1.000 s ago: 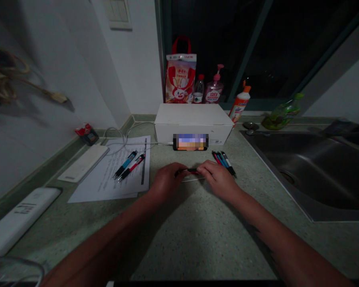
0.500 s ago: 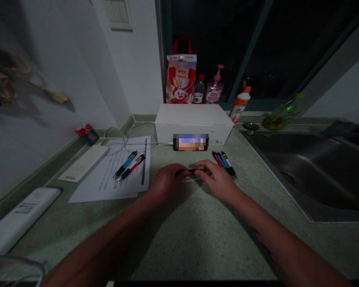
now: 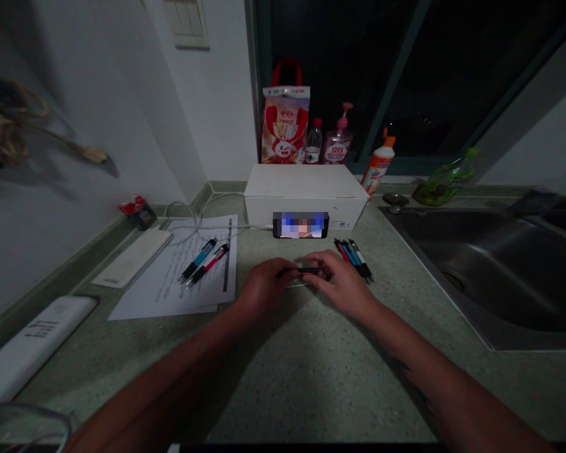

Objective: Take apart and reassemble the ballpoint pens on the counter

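Observation:
Between my two hands a slim black pen (image 3: 308, 270) lies level, just above the counter. My left hand (image 3: 265, 281) pinches its left end, and the fingers cover that part. At the other end my right hand (image 3: 343, 280) has thumb and fingers curled around the tip; exactly how they touch it is partly hidden. Right behind my right hand lie several pens (image 3: 353, 257) side by side. To the left a blue pen (image 3: 198, 259) and a red pen (image 3: 208, 265) rest on printed paper (image 3: 174, 296).
A phone (image 3: 300, 225) leans on a white box (image 3: 306, 182). Bottles, among them a pink pump bottle (image 3: 338, 141), stand behind the box. On the right is a metal sink (image 3: 481, 327). A white power bank (image 3: 134, 257) and a power strip (image 3: 38, 343) lie on the left.
My right hand's fingers have shifted and opened slightly, and more of the black pen shows between the hands. My left hand stays nearly in place.

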Action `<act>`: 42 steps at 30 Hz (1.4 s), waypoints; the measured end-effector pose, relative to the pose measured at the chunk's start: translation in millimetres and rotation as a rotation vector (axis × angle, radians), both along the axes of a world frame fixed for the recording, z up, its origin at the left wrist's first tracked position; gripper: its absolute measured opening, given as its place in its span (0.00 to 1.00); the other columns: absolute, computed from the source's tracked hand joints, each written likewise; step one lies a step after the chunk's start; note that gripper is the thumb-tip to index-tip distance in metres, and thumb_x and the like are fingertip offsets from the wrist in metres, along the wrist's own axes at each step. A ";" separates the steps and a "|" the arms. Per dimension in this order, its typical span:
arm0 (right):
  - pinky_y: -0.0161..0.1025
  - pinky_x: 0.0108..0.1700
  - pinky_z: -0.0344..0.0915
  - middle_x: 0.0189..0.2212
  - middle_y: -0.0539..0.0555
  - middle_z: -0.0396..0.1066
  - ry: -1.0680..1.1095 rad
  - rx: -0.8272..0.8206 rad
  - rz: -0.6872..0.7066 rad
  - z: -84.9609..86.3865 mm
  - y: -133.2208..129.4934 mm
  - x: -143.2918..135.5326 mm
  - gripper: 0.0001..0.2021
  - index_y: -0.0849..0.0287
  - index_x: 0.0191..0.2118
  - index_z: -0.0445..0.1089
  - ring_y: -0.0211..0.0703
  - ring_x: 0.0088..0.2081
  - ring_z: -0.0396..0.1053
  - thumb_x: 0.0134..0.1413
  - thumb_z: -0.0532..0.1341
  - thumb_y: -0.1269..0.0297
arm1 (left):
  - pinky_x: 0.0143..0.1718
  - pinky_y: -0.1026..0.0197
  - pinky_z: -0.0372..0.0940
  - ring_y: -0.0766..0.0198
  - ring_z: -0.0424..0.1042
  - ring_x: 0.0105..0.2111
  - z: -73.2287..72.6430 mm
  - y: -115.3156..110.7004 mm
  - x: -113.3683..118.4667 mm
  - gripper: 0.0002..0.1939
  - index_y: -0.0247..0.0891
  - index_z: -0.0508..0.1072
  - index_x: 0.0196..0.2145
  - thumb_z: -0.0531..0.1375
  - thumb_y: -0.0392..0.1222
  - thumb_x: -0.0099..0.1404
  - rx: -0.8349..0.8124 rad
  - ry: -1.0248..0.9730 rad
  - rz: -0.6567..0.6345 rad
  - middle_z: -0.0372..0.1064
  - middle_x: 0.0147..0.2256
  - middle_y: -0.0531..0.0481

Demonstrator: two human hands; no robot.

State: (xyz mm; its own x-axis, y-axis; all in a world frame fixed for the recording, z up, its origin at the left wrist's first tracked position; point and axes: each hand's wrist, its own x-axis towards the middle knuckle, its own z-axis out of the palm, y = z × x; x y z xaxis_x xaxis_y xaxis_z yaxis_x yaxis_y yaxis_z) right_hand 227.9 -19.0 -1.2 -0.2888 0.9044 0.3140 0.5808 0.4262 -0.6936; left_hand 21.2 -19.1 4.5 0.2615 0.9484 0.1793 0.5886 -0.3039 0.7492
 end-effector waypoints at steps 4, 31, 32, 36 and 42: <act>0.42 0.40 0.64 0.32 0.54 0.75 -0.041 -0.053 0.056 0.0 0.4 -0.2 0.12 0.56 0.37 0.75 0.45 0.35 0.72 0.69 0.56 0.62 | 0.44 0.54 0.67 0.54 0.77 0.39 0.9 -0.9 1.3 0.09 0.39 0.82 0.40 0.60 0.39 0.69 0.004 0.008 -0.024 0.81 0.39 0.44; 0.43 0.43 0.67 0.37 0.54 0.77 -0.023 -0.058 0.079 3.2 -2.3 -1.7 0.09 0.54 0.43 0.77 0.46 0.40 0.74 0.67 0.59 0.66 | 0.43 0.54 0.66 0.55 0.76 0.38 1.8 -1.8 2.4 0.09 0.41 0.80 0.39 0.59 0.40 0.68 -0.036 -0.018 -0.010 0.80 0.38 0.45; 0.43 0.43 0.67 0.37 0.54 0.77 -0.023 -0.020 0.066 4.1 -2.1 -1.4 0.07 0.54 0.42 0.77 0.47 0.41 0.74 0.66 0.60 0.67 | 0.43 0.54 0.66 0.55 0.76 0.38 2.1 -1.6 2.3 0.09 0.41 0.80 0.39 0.59 0.39 0.68 -0.039 -0.023 -0.004 0.80 0.38 0.45; 0.42 0.43 0.66 0.39 0.55 0.74 -0.027 0.068 0.011 6.1 0.0 2.6 0.06 0.55 0.43 0.76 0.46 0.41 0.72 0.62 0.63 0.71 | 0.42 0.55 0.67 0.55 0.76 0.38 6.1 2.1 -0.5 0.08 0.40 0.79 0.37 0.59 0.39 0.69 -0.063 -0.033 0.065 0.80 0.37 0.45; 0.40 0.43 0.66 0.39 0.53 0.73 -0.199 -0.040 0.165 2.6 -1.5 3.6 0.07 0.55 0.42 0.77 0.43 0.40 0.72 0.59 0.68 0.73 | 0.42 0.54 0.66 0.52 0.76 0.39 3.0 11.3 -12.4 0.07 0.40 0.79 0.39 0.60 0.36 0.66 -0.032 0.210 0.150 0.78 0.39 0.42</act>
State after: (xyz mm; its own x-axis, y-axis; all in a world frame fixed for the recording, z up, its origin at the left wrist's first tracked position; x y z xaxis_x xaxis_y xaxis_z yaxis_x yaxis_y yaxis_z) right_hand 231.5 -20.4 1.3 -0.4861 0.8505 0.2006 0.6325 0.5009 -0.5908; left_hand 8.8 -7.8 7.5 0.1461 0.9837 0.1048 0.7687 -0.1796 0.6139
